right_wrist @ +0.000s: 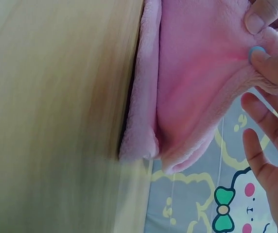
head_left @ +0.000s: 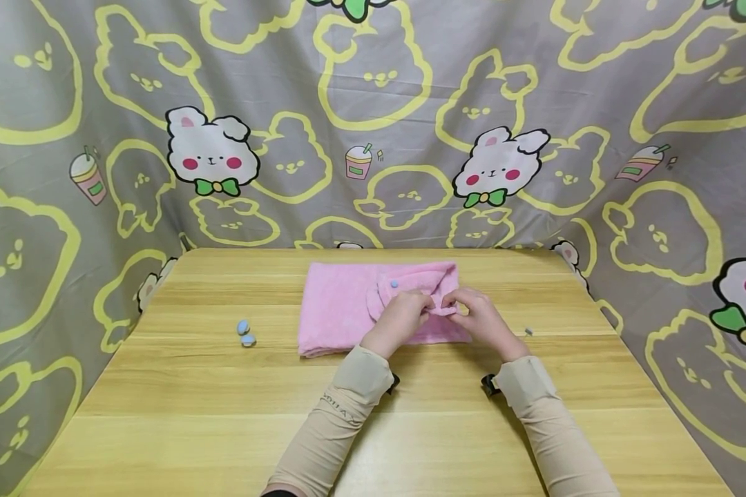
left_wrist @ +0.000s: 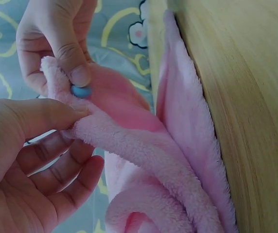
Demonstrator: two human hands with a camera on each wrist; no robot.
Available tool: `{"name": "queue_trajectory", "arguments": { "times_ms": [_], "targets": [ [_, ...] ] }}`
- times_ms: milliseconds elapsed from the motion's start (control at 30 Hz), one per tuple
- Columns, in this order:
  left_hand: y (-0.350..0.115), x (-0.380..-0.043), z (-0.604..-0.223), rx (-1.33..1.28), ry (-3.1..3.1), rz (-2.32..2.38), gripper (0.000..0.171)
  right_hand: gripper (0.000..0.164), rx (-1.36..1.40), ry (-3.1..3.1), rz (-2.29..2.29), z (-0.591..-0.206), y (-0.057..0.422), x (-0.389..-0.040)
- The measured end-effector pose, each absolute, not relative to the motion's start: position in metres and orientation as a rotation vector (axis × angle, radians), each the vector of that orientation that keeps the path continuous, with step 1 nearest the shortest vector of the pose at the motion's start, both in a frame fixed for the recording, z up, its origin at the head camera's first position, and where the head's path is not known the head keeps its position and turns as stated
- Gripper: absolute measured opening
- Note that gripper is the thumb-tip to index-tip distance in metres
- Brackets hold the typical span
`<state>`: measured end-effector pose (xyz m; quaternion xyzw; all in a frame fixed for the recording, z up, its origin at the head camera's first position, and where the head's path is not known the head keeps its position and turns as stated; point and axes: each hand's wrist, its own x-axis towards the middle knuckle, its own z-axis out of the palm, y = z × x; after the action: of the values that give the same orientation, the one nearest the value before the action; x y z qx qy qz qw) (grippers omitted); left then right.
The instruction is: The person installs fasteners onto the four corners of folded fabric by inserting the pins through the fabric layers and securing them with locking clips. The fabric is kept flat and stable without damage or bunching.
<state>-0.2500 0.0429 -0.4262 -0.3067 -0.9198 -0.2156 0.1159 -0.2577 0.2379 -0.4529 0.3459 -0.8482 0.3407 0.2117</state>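
A pink plush cloth (head_left: 336, 304) lies folded on the table, its right part lifted and folded back. My left hand (head_left: 399, 319) pinches the cloth's fuzzy edge between thumb and fingers. Close beside it, my right hand (head_left: 480, 319) grips the same edge, its thumb pressed on a small blue button-like fastener (left_wrist: 81, 91). In the right wrist view this blue fastener (right_wrist: 256, 50) shows partly from under the thumb. Another blue button-like piece (head_left: 394, 284) sits on the folded-back part of the cloth, above my left hand.
Two small blue oval pieces (head_left: 245, 334) lie on the wooden table (head_left: 180, 393) left of the cloth. To the right of my right hand is a tiny blue-grey piece (head_left: 529, 331). A grey patterned curtain (head_left: 404, 200) hangs behind the table and along both sides.
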Motion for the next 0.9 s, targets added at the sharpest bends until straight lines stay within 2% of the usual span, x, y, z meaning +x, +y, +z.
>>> {"name": "queue_trajectory", "arguments": {
  "times_ms": [500,900],
  "targets": [
    [0.0438,-0.2482,-0.4252,-0.950,-2.735,-0.661,0.007,0.026,0.953,-2.320,0.873,-0.4563,0.2407,-0.2605],
    [0.0495,-0.2425,-0.4225,-0.784,-2.740,-0.600,0.009,0.025,0.942,-2.330,0.863,-0.4537,0.2437,-0.2620]
  ]
}}
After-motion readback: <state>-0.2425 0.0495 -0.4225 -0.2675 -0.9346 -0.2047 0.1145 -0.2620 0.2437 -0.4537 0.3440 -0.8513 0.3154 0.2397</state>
